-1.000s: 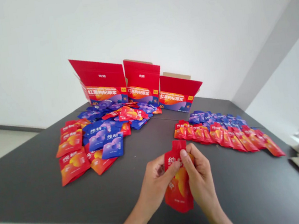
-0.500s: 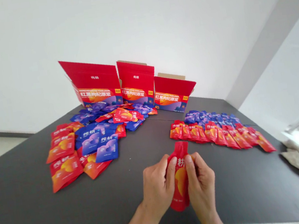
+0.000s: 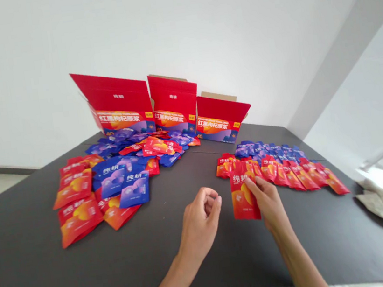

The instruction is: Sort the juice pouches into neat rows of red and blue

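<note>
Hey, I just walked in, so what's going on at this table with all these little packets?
A person holds a red pouch in the right hand, in front of a row of red pouches with blue pouches behind it. The left hand is loosely curled, with nothing visible in it. On the left lies a mixed heap of pouches, and behind that stand three boxes with raised flaps.

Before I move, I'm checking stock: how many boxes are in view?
3: the left box, the middle box and the right box, standing in a row near the wall. Another could be hidden behind them.
</note>
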{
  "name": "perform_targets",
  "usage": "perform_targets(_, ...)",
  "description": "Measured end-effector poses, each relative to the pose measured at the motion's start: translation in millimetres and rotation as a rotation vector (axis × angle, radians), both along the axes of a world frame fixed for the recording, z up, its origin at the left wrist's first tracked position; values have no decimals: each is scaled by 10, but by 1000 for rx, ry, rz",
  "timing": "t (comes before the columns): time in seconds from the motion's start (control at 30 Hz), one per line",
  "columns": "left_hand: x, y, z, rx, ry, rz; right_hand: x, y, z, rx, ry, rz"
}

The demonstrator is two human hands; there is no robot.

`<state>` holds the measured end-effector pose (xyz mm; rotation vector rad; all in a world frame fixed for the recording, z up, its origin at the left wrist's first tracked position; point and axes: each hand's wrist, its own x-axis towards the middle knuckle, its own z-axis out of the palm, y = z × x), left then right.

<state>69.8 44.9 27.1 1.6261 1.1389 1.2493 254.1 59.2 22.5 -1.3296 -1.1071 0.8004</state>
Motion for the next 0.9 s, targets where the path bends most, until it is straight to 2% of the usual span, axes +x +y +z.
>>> perform_targets(0.07,-12,10,-19,1,-4,18,151,298,-59,-24,-310,-48)
perform_targets(0.17,-13,4,-29,14,24,25,211,611,-177,-108,-709,-129)
perform_targets(0.3,-18,-7,-17,29,67,21,135,729,-327,-198,-848,-180)
perform_targets(0.47,-17,-24,5,24,82,16,121,691,-370,-278,-944,-220)
perform_targets(0.6,-14,-29,6,12,115,9,92,612,-286,-307,-981,-229)
perform_targets(0.7,-25,-18,-7,11,130,13,13,465,-204,-235,-1094,-285)
perform_targets(0.8,-39,-7,-22,22,136,19,-87,262,-203,-169,-1225,-205)
perform_targets(0.9,-48,-9,-30,33,136,20,-170,111,-303,-129,-1293,-100)
